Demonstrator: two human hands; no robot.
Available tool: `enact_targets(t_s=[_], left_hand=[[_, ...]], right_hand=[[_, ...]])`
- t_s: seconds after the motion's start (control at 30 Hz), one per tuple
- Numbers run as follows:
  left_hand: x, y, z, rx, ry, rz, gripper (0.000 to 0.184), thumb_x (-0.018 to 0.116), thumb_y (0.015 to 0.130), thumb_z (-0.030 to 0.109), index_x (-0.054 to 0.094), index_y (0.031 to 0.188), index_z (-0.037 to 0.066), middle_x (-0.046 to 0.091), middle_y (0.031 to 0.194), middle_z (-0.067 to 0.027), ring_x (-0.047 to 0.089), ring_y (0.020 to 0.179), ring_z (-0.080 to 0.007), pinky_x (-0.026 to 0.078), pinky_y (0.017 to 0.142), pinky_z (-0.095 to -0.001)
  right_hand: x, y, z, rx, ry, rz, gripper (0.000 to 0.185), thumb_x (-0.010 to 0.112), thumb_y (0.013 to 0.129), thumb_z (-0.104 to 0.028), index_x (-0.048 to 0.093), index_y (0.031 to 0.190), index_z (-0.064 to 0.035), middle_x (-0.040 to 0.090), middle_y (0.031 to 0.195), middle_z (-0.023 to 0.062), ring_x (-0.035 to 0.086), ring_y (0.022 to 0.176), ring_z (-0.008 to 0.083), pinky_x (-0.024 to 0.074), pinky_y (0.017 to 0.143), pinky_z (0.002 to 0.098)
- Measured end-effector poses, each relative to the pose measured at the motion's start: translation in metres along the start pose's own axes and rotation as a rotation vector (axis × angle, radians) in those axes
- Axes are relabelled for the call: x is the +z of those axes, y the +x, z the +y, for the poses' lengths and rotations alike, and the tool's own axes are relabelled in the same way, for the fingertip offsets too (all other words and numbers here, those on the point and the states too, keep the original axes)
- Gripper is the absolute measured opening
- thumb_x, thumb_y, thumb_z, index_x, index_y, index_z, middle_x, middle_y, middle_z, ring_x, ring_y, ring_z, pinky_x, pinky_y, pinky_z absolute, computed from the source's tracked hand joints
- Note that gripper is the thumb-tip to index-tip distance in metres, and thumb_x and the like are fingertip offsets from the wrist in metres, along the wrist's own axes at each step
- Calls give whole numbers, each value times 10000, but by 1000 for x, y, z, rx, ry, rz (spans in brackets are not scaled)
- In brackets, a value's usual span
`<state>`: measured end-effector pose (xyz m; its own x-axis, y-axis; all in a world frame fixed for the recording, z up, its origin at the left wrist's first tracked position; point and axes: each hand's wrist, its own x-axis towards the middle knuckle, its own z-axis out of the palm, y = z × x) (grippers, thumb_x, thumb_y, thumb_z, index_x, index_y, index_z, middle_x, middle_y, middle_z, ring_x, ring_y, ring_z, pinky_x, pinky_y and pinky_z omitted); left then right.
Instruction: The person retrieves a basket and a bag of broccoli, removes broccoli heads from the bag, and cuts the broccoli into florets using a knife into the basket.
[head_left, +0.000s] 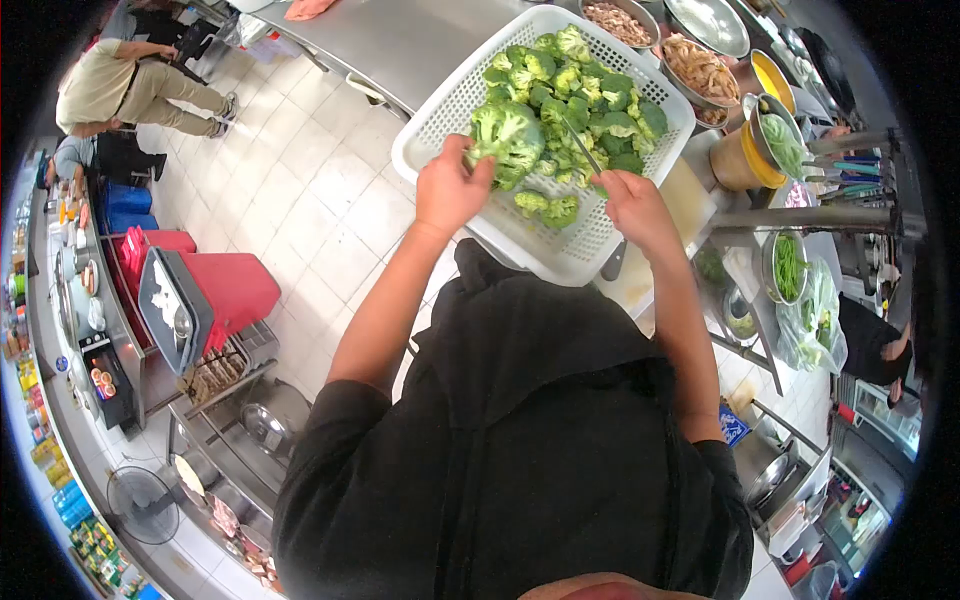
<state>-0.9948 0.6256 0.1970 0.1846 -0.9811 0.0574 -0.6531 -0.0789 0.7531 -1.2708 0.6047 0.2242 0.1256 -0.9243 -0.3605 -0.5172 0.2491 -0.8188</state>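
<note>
My left hand [454, 190] is closed on a large broccoli head [508, 142] over the near left side of a white perforated plastic basket [432, 140]. In my right hand [637, 208] is a small knife [583, 148], its blade pointing up and left over the basket, apart from the head. Cut broccoli florets [605, 95] fill the basket's far and right parts. A loose floret [548, 208] lies between my hands near the front wall. Just outside the basket, a dark knife handle [614, 262] shows on a pale cutting board [683, 205].
A steel counter [375, 45] runs behind the basket. Bowls of sliced food [700, 68] and a yellow container [738, 160] stand to the right. A red bin [235, 290] is at the left, with one person [110, 85] farther back. Greens in a plastic bag [812, 325] hang at right.
</note>
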Motion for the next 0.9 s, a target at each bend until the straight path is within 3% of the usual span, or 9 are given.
enact_targets(t_s=[0.03, 0.07, 0.2, 0.3, 0.4, 0.6, 0.7, 0.8, 0.9], left_hand=[[-3, 5, 0, -56, -65, -8, 353, 720, 870, 267, 557, 1056, 16, 658, 710, -143, 619, 579, -303, 521, 600, -421], [4, 14, -20, -44, -194, 4, 310, 677, 928, 286, 568, 1059, 28, 676, 735, -113, 547, 520, -179, 467, 524, -337], [-18, 25, 11, -340, -803, -197, 263, 537, 994, 276, 605, 1078, 36, 680, 797, -103, 428, 499, -93, 340, 457, -234], [-22, 23, 26, -387, -1096, -340, 248, 532, 1015, 286, 574, 1049, 43, 689, 781, -118, 425, 483, -90, 334, 434, -233], [-16, 18, 35, -417, -1166, -426, 311, 445, 1038, 323, 578, 1069, 44, 678, 784, -129, 442, 495, -108, 347, 440, -250], [5, 12, 25, -347, -894, -215, 407, 373, 1059, 406, 547, 1152, 49, 665, 850, -90, 522, 586, -109, 442, 507, -260], [5, 9, 19, -355, -961, -224, 391, 437, 1050, 438, 538, 1118, 67, 663, 864, -79, 547, 613, -107, 462, 524, -257], [3, 4, 21, -393, -923, -244, 347, 553, 1010, 394, 540, 1130, 68, 646, 929, -81, 542, 668, -124, 423, 535, -257], [0, 4, 21, -397, -1051, -276, 322, 635, 979, 330, 530, 1133, 67, 632, 911, -79, 538, 659, -121, 407, 522, -243]], right_hand=[[-1, -2, 0, 30, 89, -14, 377, 598, 977, -353, 691, 992, 12, 589, 666, 58, 540, 630, 149, 433, 601, 342], [1, -6, -9, 59, 181, -26, 387, 608, 975, -365, 688, 1032, 10, 594, 682, 50, 531, 624, 139, 427, 590, 332], [13, -1, -30, 19, 504, -23, 351, 631, 997, -329, 619, 1153, -15, 581, 747, -15, 399, 505, 24, 286, 442, 213], [29, 27, -17, -203, 598, 8, 467, 746, 896, -334, 615, 1211, -15, 616, 868, -11, 441, 579, 46, 349, 495, 235], [27, 38, -21, -145, 720, -244, 551, 798, 852, -328, 591, 1258, -19, 594, 846, -27, 425, 575, 38, 332, 487, 223], [28, 41, -38, 22, 575, -179, 597, 782, 845, -450, 634, 1213, -5, 589, 837, -10, 432, 582, 41, 331, 487, 220], [32, 50, -44, 11, 452, -151, 667, 742, 845, -558, 657, 1199, 1, 653, 897, 36, 558, 684, 96, 447, 594, 248], [36, 54, -51, -118, 350, -100, 704, 668, 886, -606, 676, 1187, 31, 715, 1006, 114, 658, 883, 190, 509, 806, 304], [36, 60, -50, -125, 253, 57, 662, 601, 944, -579, 684, 1174, 36, 721, 1135, 170, 662, 1080, 263, 473, 959, 339]])
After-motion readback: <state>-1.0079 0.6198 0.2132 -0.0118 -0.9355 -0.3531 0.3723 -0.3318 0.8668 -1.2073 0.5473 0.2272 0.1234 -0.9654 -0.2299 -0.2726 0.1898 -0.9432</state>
